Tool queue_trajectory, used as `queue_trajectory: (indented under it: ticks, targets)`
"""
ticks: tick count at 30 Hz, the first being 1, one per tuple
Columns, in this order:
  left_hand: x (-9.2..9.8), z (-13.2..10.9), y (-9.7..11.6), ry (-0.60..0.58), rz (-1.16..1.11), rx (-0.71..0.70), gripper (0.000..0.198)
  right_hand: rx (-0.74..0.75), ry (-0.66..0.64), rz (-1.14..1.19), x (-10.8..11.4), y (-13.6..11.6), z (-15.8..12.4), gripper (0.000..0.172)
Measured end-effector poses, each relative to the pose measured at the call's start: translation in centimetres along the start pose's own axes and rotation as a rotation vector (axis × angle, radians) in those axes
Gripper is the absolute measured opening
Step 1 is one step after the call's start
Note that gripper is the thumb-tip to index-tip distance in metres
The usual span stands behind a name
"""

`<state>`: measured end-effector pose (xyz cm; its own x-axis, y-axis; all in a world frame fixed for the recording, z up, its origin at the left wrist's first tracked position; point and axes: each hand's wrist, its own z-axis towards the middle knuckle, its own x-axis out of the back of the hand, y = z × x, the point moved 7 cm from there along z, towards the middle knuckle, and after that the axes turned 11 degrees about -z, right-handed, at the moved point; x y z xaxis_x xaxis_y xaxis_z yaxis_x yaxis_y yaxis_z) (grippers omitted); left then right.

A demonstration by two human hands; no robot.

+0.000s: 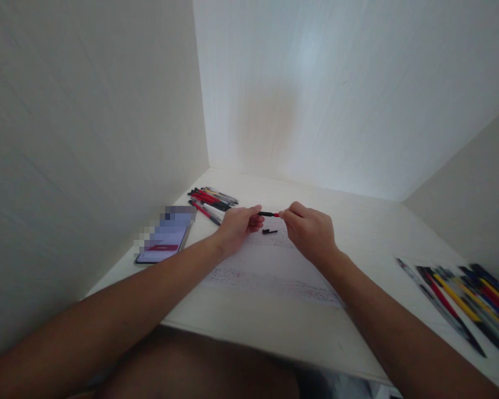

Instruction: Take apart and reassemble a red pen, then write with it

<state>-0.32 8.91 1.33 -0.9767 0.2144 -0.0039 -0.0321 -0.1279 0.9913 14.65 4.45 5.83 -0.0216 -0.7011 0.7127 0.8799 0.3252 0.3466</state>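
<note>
In the head view my left hand (238,228) and my right hand (310,226) meet over the middle of the table. Between them runs a black and red pen (267,214), held level. The left fingers pinch its black end, while the right thumb and fingertips grip the red part. Just below the pen lies a small black pen cap (270,231) with a clip. It rests on a sheet of paper (260,266) marked with rows of small dots or scribbles, partly hidden by my hands and right forearm.
A pile of red, black and white pens (208,202) lies behind my left hand. Near the left wall is a lit phone (166,235). Many coloured pens (461,293) spread along the right side. Walls (299,111) enclose the table (233,330) at the back and sides.
</note>
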Motion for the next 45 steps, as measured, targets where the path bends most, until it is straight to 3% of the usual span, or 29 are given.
queue_trajectory:
  ticks: [6,14,20,30,35,40,45]
  targets:
    - [0.1,-0.1,0.1,-0.007,0.025,0.026,0.026,0.033,0.050,-0.026,0.4,-0.1,0.0,0.037]
    - [-0.1,-0.1,0.0,-0.002,0.013,0.039,0.031,0.023,0.015,0.014,0.0,0.3,0.1,0.037]
    - [-0.1,0.2,-0.1,0.043,-0.023,0.021,0.038,-0.028,-0.047,0.165,-0.5,1.1,0.3,0.032]
    - [0.5,0.3,0.3,0.041,-0.079,-0.028,0.023,-0.212,-0.026,0.568,-1.1,2.5,0.5,0.015]
    - [0.3,0.4,1.1,0.029,-0.093,-0.065,0.009,-0.254,-0.154,0.709,-1.9,2.5,0.7,0.016]
    - [0.3,0.5,1.8,-0.010,-0.036,-0.143,0.013,-0.355,-0.398,1.071,-3.5,1.2,0.0,0.028]
    - [0.6,0.5,2.0,0.006,0.000,-0.168,0.018,-0.490,-0.373,1.225,-4.1,1.3,-0.4,0.025]
